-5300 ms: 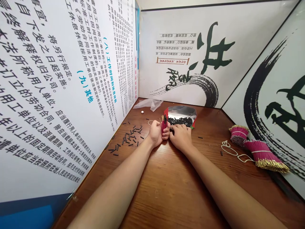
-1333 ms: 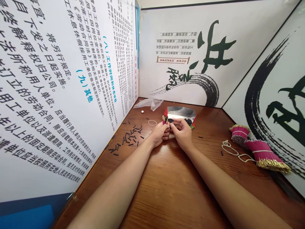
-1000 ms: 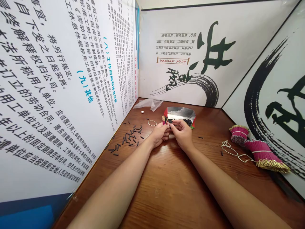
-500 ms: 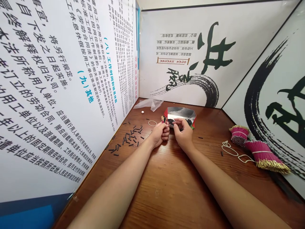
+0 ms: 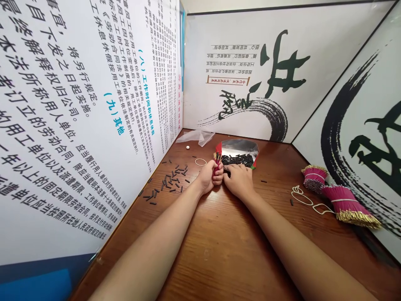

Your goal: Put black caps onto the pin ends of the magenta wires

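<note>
Loosely heaped, black pieces (image 5: 240,160) lie in the silver-lined container (image 5: 239,146).

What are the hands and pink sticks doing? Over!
Left hand closed around pink sticks. Right hand at open pouch, grip unclear. Loose black pieces scattered left, apart from both hands.

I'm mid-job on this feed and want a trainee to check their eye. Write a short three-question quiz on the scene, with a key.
1. Fill in the blank: the open silver-lined container just beyond the right hand holds many small ____ pieces.
2. Multiple choice: which colour shows at the tips of the slim rods in the left hand?
A) blue
B) gold
C) green
3. True or false: the larger pink bundle at the right of the table has a pale band around it.

Key: 1 black; 2 B; 3 true.
</note>
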Available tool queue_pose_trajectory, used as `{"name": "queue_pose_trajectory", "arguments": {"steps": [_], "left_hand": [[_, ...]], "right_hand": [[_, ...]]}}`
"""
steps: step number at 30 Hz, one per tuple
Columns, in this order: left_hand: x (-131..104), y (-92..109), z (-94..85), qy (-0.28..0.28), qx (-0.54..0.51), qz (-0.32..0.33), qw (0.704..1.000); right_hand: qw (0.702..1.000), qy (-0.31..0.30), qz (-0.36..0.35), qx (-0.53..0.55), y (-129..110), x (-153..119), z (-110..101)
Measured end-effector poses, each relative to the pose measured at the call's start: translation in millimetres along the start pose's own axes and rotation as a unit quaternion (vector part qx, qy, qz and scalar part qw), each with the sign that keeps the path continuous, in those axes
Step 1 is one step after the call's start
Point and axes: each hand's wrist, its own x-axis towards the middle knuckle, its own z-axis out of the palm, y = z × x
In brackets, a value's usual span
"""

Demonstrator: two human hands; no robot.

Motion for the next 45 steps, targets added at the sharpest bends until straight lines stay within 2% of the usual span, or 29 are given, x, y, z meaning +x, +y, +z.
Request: {"name": "queue_pose_trajectory", "arguments": {"steps": [6, 12, 15, 20, 22, 32, 45], "left_hand": [[-0.9, -0.1, 0.8, 0.009, 0.01, -0.002, 1.0], [-2.0, -0.2, 2.1, 0.019, 0.024, 0.011, 0.999], [-1.3, -1.5, 1.4, 0.024, 0.028, 0.031, 0.999], [-0.4, -2.8, 1.6, 0.024, 0.039, 0.049, 0.998], [-0.8, -3.2, 2.8, 0.03, 0.049, 0.054, 0.997], [-3.6, -5.7, 7.1, 0.038, 0.108, 0.07, 0.991], [-3.5, -5.4, 6.3, 0.033, 0.117, 0.066, 0.99]], "right_hand": [[0.999, 0.028, 0.004, 0.027, 2.9, 1.6, 3.6], [0.988, 0.104, 0.013, 0.112, 6.4, 4.7, 7.5], [0.966, 0.156, 0.018, 0.203, 11.0, 7.8, 10.4], [0.907, 0.216, 0.014, 0.36, 15.6, 10.5, 14.5], [0.893, 0.222, 0.012, 0.392, 14.5, 9.9, 14.1], [0.857, 0.242, 0.006, 0.455, 7.9, 7.3, 6.3], [0.858, 0.25, 0.03, 0.448, 7.8, 7.7, 4.9]]}}
